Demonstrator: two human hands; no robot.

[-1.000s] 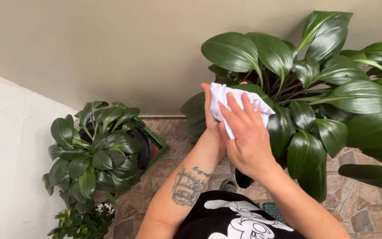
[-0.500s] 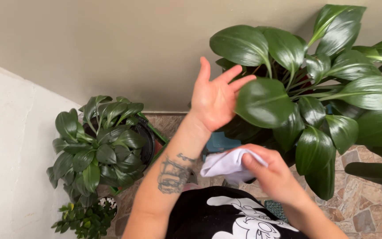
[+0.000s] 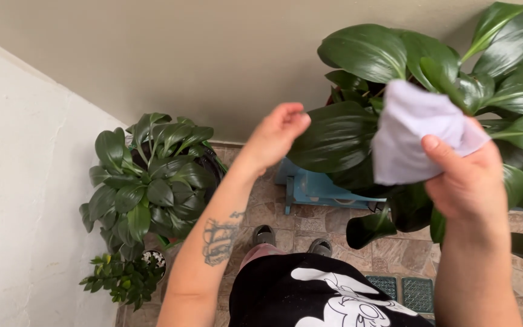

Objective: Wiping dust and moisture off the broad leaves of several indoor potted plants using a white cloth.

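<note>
Your right hand [image 3: 470, 181] grips the white cloth [image 3: 413, 133]; your left hand [image 3: 273, 136], fingers loosely curled and empty, touches the broad leaf [image 3: 334, 136] lying just left of it.

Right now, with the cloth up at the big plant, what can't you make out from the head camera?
- Head view: the leaf behind the white cloth is covered by it.
- The right hand has its fingers behind the cloth; only the thumb shows.
- The big plant is cut off by the right edge, its pot hidden under leaves.
- Whether the left hand touches the dark leaf is unclear.
</note>
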